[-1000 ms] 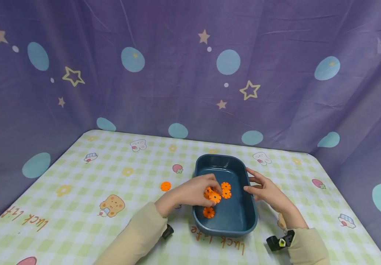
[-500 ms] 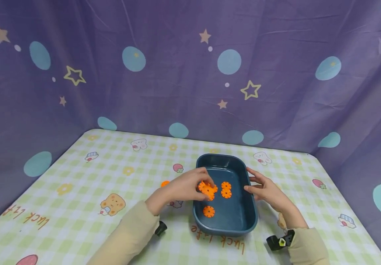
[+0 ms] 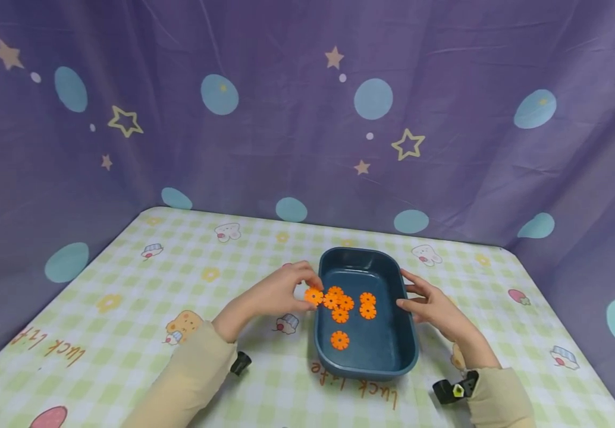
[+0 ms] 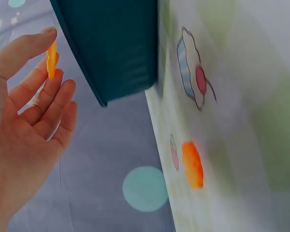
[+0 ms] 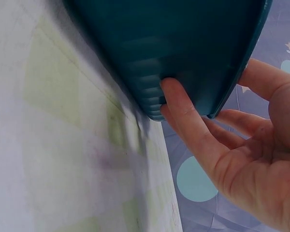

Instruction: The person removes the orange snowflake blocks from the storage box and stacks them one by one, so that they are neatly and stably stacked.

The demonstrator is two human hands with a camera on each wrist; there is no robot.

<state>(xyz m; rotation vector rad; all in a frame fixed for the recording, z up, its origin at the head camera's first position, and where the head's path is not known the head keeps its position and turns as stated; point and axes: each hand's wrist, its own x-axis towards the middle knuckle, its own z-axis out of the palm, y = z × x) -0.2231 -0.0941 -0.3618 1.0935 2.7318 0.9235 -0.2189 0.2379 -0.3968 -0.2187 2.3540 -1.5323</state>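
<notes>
My left hand (image 3: pixel 278 291) pinches an orange notched disc (image 3: pixel 314 296) between thumb and fingertips, just outside the left rim of a dark blue box (image 3: pixel 388 339). In the left wrist view that disc (image 4: pixel 51 60) appears edge-on. Inside the box lie several more orange discs: an overlapping cluster (image 3: pixel 340 315) near the left wall, an overlapping pair (image 3: pixel 368 311) to its right, and a single disc (image 3: pixel 340 340) nearer the front. My right hand (image 3: pixel 433 306) holds the box's right wall, thumb at the rim; in the right wrist view its fingers (image 5: pixel 179 99) touch the outer wall.
Another orange disc (image 4: pixel 192 164) lies on the tablecloth, visible in the left wrist view; the left hand and arm hide it in the head view. A green-and-white checked cloth (image 3: pixel 254 255) covers the table. Behind it hangs a purple curtain (image 3: pixel 286 154) with stars.
My left hand has moved left from over the discs inside the box to outside its left rim, pinching one disc. The cluster came into view. My right hand stays at the box's right wall.
</notes>
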